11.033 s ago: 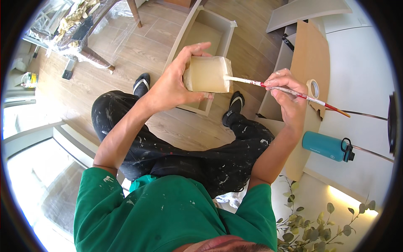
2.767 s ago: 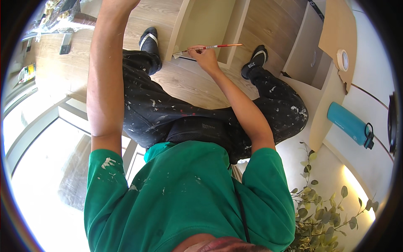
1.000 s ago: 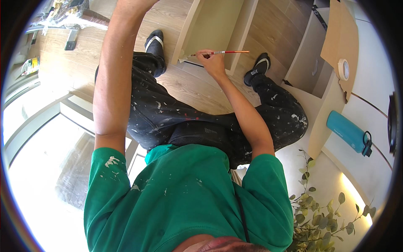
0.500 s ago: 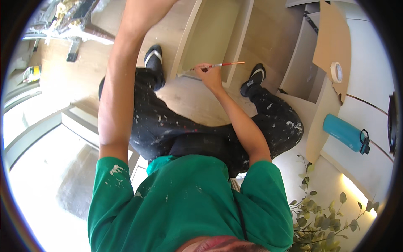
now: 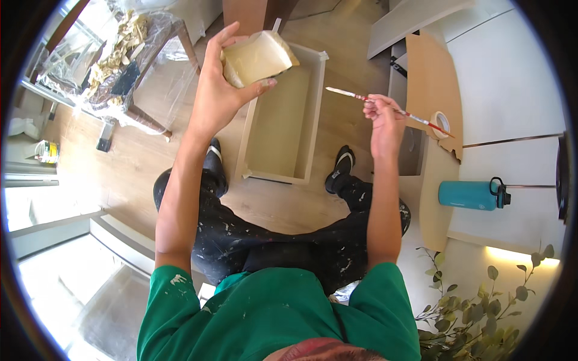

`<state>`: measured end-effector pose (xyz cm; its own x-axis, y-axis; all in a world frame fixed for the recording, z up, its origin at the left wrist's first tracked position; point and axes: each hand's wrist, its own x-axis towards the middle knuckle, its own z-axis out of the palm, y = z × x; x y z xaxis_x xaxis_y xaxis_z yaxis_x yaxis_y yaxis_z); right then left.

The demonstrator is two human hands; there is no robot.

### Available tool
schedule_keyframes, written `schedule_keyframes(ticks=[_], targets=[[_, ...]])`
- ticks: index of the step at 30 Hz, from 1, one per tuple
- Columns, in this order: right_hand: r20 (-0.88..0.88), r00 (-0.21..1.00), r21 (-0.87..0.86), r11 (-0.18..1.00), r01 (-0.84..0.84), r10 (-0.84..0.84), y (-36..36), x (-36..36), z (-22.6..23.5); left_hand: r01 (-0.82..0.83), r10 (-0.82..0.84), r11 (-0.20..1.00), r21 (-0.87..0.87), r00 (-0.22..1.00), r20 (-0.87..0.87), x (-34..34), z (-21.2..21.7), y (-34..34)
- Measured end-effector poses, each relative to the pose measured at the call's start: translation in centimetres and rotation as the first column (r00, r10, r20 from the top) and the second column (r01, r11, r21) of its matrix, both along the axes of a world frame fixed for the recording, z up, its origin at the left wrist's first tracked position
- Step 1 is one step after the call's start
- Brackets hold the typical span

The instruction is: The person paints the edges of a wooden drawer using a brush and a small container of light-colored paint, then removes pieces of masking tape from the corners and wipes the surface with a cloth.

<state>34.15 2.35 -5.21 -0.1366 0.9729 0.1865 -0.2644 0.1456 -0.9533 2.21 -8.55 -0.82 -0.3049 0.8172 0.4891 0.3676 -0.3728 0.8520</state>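
My left hand [image 5: 220, 90] is raised and grips a cream plastic container of pale paint [image 5: 257, 57], tilted toward me. My right hand [image 5: 380, 117] holds a thin red-handled paintbrush [image 5: 385, 108] by its middle, the pale bristle tip pointing left toward the container, a short gap apart. Below both hands a beige open drawer box [image 5: 247, 157] lies on the wooden floor between my feet. I sit on the floor in paint-spattered black trousers.
A teal water bottle [image 5: 472, 194] lies at the right beside a cardboard sheet [image 5: 435, 78] with a roll of tape [image 5: 439, 123]. A plastic-covered table [image 5: 129, 54] stands at upper left. A leafy plant [image 5: 481, 307] is at lower right. White cabinet panels fill the right.
My right hand lifted the brush off the drawer box and swung it right. My left hand came back into view holding the paint container above the box.
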Motion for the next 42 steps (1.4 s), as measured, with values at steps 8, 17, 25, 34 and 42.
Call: schedule_keyframes(ticks=[8, 17, 25, 34, 42], targets=[[0.211, 0.959, 0.244, 0.94, -0.24, 0.19, -1.2, -0.9, 11.7, 0.156, -0.153, 0.986, -0.059, 0.987, 0.049, 2.2, -0.1, -0.6], [0.533, 0.793, 0.17, 0.88, -0.443, 0.296, -1.8, -6.2, 11.1, 0.281, -0.275, 0.958, -0.063, 0.958, 0.087, 3.8, -0.4, -0.8], [0.471, 0.82, 0.165, 0.88, -0.446, 0.327, -1.4, -5.0, 13.1, 0.32, -0.307, 0.947, -0.04, 0.932, 0.192, 2.8, 0.2, -1.5], [0.468, 0.822, 0.17, 0.88, -0.444, 0.324, -1.0, -4.1, 14.2, 0.34, -0.318, 0.939, -0.051, 0.916, 0.243, 2.1, 1.1, -1.9], [0.39, 0.841, 0.146, 0.876, -0.459, 0.376, 2.3, -3.5, 12.5, 0.236, -0.213, 0.965, -0.11, 0.959, 0.186, 1.1, 1.4, -2.9]])
